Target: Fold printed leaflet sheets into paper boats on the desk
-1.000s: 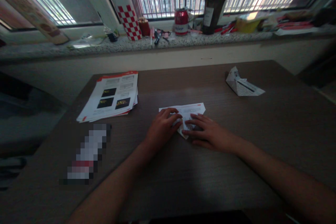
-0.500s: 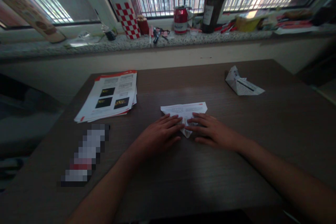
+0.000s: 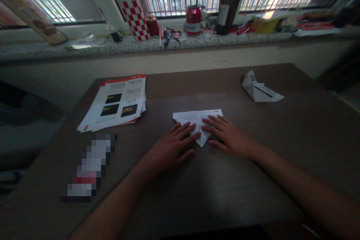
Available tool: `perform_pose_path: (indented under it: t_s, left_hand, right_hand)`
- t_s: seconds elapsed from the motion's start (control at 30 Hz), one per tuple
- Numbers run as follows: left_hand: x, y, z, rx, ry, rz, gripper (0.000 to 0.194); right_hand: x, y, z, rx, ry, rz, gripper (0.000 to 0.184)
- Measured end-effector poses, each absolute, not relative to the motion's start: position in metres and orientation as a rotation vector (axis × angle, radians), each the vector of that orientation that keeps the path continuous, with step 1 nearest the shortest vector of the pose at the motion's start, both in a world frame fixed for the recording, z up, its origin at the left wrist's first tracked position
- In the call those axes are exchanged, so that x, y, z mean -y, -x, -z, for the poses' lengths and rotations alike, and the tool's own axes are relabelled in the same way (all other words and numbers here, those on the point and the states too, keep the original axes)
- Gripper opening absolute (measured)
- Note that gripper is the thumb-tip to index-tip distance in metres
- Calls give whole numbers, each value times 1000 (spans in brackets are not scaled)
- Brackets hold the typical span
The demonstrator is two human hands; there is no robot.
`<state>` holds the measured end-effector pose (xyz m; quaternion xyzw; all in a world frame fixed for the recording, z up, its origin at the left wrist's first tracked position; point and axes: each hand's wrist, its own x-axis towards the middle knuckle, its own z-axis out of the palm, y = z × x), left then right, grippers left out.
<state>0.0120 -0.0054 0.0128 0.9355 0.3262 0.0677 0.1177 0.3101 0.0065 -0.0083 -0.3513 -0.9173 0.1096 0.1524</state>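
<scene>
A folded sheet of printed paper (image 3: 197, 117) lies flat in the middle of the dark wooden table (image 3: 253, 172), shaped like a triangle pointing toward me. My left hand (image 3: 171, 146) lies flat with its fingers stretched out, its fingertips pressing on the paper's left half. My right hand (image 3: 227, 137) is also flat and spread, its fingers pressing on the paper's right half. Neither hand grips anything.
A stack of printed sheets (image 3: 116, 103) lies at the left of the table. A folded paper shape (image 3: 259, 89) rests at the far right. A blurred-out object (image 3: 90, 167) lies near my left forearm. The stone windowsill (image 3: 140, 45) holds a red can (image 3: 193, 20), a checkered bottle (image 3: 132, 5) and clutter.
My left hand has uncurled and slid back toward me, now lying flat. My right hand has spread flatter on the paper. The paper lies a little flatter.
</scene>
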Motion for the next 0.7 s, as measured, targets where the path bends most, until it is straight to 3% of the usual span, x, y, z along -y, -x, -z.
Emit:
perform_pose_path:
  t_s: [0.7]
  left_hand:
    - [15, -27, 1, -1134, -2726, -215, 61]
  right_hand:
    - [-7, -310, 11, 2640, 1049, -300, 55]
